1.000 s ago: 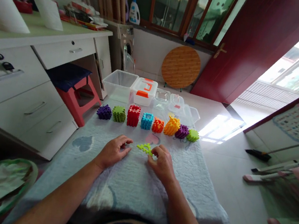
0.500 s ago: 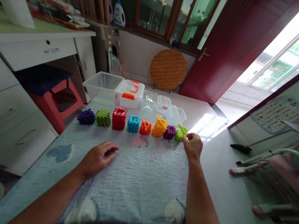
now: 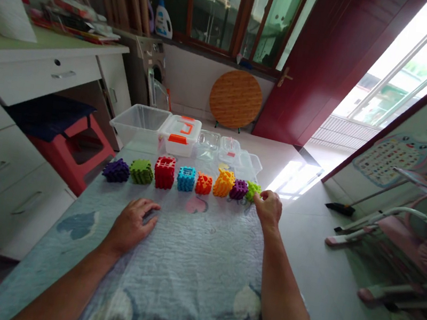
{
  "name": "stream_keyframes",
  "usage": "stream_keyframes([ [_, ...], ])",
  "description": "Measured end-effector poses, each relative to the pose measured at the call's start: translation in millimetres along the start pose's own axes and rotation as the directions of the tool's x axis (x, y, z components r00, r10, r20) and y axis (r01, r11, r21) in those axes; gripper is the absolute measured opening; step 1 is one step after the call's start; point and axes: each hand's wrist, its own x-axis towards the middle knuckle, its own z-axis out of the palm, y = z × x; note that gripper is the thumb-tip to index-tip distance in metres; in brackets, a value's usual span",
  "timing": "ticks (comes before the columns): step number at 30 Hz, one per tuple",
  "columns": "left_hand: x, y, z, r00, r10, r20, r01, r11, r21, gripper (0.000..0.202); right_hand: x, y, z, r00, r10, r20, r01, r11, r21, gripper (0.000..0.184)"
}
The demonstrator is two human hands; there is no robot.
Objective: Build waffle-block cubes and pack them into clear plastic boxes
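A row of notched plastic interlocking pieces, stacked by colour, stands across the cloth-covered table (image 3: 198, 255). From left come dark purple (image 3: 116, 170), olive green (image 3: 141, 171), red (image 3: 165, 173), blue (image 3: 186, 179), orange (image 3: 203, 184), yellow (image 3: 224, 183) and purple stacks (image 3: 239, 189). At the right end, my right hand (image 3: 268, 209) is closed with its fingertips on the lime-green pieces (image 3: 253, 190), partly covering them. My left hand (image 3: 131, 227) rests on the cloth in front of the red stack, its thumb and fingers apart, holding nothing.
Behind the row stand a clear bin (image 3: 142, 121), a lidded box with orange latches (image 3: 179, 141) and several smaller clear containers (image 3: 229, 150). A red stool (image 3: 74, 143) is at the left, a pink chair (image 3: 407, 239) at the right.
A lime-green piece that stuck up at an angle now sits level with its stack, my right hand still at it. The whole view has shifted slightly; my left hand stays on the cloth.
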Motion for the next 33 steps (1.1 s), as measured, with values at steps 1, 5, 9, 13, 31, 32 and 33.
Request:
stream_keyframes([
  [1, 0.0, -0.7, 0.4, 1.000, 0.001, 0.003, -0.001, 1.000, -0.002, 0.023, -1.8, 0.5, -1.4, 1.000, -0.015, -0.020, 0.016, 1.000, 0.026, 0.019],
  [5, 0.1, -2.8, 2.0, 1.000, 0.015, 0.024, -0.016, 1.000, 0.009, 0.023, -13.7, 0.0, -7.6, 0.993, -0.047, -0.104, 0.059, 0.991, 0.121, 0.017],
  [9, -1.2, 1.2, 4.3, 0.997, 0.047, 0.063, -0.053, 0.993, 0.103, 0.023, -34.1, -1.5, -5.5, 0.994, -0.044, -0.098, 0.061, 0.982, 0.181, 0.020],
  [13, 0.4, 15.9, 2.7, 0.993, 0.020, 0.119, -0.055, 0.953, 0.299, 0.025, -54.0, -1.5, 6.5, 0.992, -0.111, 0.055, 0.097, 0.975, 0.201, 0.019],
  [31, 30.2, 33.5, 26.4, 0.986, 0.098, 0.133, -0.113, 0.987, 0.114, 0.016, -61.2, -1.3, 19.2, 0.946, -0.151, 0.285, 0.157, 0.988, 0.002, 0.020],
  [32, 30.6, 32.5, 25.9, 0.987, 0.090, 0.130, -0.103, 0.990, 0.095, 0.015, -60.8, -1.4, 19.3, 0.945, -0.150, 0.290, 0.157, 0.988, -0.002, 0.020],
  [33, 31.1, 32.1, 25.4, 0.988, 0.082, 0.130, -0.093, 0.993, 0.078, 0.014, -60.4, -1.6, 19.3, 0.944, -0.148, 0.293, 0.156, 0.988, -0.004, 0.020],
])
